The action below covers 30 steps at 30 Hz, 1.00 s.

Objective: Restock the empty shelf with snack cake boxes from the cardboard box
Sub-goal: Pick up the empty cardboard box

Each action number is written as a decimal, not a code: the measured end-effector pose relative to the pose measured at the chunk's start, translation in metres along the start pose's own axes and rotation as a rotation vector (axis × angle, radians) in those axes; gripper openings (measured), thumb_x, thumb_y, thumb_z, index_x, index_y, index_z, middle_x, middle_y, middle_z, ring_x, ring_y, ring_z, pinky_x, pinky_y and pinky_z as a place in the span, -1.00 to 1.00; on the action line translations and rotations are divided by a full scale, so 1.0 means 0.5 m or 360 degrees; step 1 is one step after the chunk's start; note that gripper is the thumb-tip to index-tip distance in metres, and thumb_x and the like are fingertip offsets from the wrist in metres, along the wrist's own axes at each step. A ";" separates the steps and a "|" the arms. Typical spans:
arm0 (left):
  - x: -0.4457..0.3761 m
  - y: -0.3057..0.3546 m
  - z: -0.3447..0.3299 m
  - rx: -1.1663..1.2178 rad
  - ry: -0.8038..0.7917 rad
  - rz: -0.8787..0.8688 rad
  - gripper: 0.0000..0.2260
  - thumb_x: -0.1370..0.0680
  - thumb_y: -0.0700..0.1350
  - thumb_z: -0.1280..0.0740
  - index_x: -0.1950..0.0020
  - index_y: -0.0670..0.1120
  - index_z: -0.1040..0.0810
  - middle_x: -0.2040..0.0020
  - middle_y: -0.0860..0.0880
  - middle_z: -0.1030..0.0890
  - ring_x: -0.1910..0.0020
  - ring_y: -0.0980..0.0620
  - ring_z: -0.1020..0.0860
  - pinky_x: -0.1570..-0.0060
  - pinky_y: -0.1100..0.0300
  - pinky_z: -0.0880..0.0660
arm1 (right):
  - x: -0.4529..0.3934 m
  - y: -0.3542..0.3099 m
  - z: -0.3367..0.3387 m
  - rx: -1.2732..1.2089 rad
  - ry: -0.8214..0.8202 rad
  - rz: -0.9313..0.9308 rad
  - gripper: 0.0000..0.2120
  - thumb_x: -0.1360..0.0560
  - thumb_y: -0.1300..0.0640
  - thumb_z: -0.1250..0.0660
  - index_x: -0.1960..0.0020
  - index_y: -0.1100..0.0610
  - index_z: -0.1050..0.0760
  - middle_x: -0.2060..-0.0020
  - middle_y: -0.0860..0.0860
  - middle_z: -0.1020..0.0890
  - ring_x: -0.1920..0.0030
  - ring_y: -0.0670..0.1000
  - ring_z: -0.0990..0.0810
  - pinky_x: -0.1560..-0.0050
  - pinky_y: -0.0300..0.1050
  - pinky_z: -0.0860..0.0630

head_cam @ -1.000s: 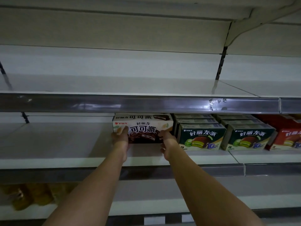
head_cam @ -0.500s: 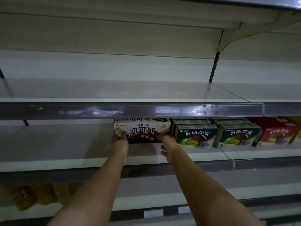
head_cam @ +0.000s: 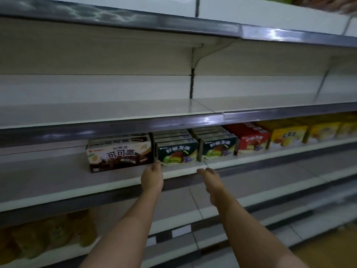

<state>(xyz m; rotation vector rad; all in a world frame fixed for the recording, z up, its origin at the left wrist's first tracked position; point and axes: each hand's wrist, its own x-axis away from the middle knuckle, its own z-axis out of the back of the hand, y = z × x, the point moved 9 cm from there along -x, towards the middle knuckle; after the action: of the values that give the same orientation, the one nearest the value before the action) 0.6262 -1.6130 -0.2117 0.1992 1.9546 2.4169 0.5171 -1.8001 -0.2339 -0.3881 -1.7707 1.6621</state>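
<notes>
Brown cocoa-pie box (head_cam: 118, 154) is set on the shelf (head_cam: 48, 182), back from its front edge, flush against two green boxes (head_cam: 177, 151)

Left hand (head_cam: 152, 177) is empty, fingers loose, tips at the box's right corner; right hand (head_cam: 211, 180) spread, holding nothing

Best nudged square, face forward

Counted at the front: one brown, two green, one red (head_cam: 251, 140)

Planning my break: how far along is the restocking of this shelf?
Early. Done: one brown cocoa pie box stands on the shelf beside the green boxes. In hand: nothing; left hand touches that box's corner, right hand hovers free. Left: the bare stretch to its left.
</notes>
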 end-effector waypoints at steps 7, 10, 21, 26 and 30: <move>0.157 0.015 -0.277 -0.0182 -0.0463 -0.0087 -0.62 -0.65 0.04 -0.10 -0.08 -0.21 -0.58 -0.17 -0.25 -0.55 -0.11 -0.20 -0.51 -0.09 0.04 -0.42 | 0.079 0.054 0.319 -0.0007 0.0393 -0.0044 -0.44 -0.58 0.08 -0.24 -0.51 0.16 -0.15 -0.46 0.14 -0.26 -0.40 0.18 -0.30 -0.34 0.06 -0.29; 0.242 0.002 -0.405 -0.0235 -0.0674 -0.0078 -0.63 -0.65 0.01 -0.12 -0.16 -0.24 -0.56 -0.19 -0.24 -0.56 -0.12 -0.20 -0.52 -0.09 0.07 -0.43 | 0.119 0.099 0.453 -0.0038 0.0596 -0.0089 -0.45 -0.59 0.09 -0.24 -0.51 0.19 -0.15 -0.45 0.14 -0.28 -0.39 0.18 -0.32 -0.30 0.03 -0.31; 0.536 -0.040 -0.825 -0.0471 -0.1490 -0.0243 -0.69 -0.65 -0.01 -0.12 0.30 0.04 -0.34 0.33 0.09 -0.37 0.35 0.15 -0.33 0.11 0.18 -0.33 | 0.315 0.269 0.887 -0.0219 0.1503 -0.0380 -0.50 -0.56 0.11 -0.28 -0.44 0.21 -0.26 -0.34 0.16 -0.39 -0.31 0.14 -0.39 -0.12 -0.10 -0.32; 0.574 -0.020 -0.964 -0.0513 -0.1752 -0.0353 -0.75 -0.65 0.00 -0.12 0.16 0.02 -0.49 0.16 0.00 -0.51 0.23 0.09 -0.46 0.02 0.13 -0.42 | 0.356 0.291 1.006 -0.0375 0.1874 -0.0470 -0.51 -0.55 0.15 -0.30 -0.42 0.25 -0.30 -0.30 0.18 -0.44 -0.28 0.19 -0.43 -0.26 0.01 -0.38; 0.581 -0.017 -1.067 -0.0602 -0.1894 -0.0361 -0.66 -0.65 0.03 -0.12 -0.24 -0.14 -0.54 -0.14 -0.10 -0.60 -0.10 -0.10 -0.55 -0.15 0.08 -0.46 | 0.368 0.309 1.067 -0.0524 0.2038 -0.0523 -0.59 -0.50 0.15 -0.31 -0.32 0.22 -0.38 -0.11 0.19 -0.55 -0.10 0.21 -0.53 -0.20 0.17 -0.49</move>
<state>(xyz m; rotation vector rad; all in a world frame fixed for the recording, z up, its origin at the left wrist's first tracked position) 0.2758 -2.1002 -0.3053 1.0222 0.9077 1.7254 0.0048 -2.0702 -0.3155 -0.9677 -0.9856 0.5550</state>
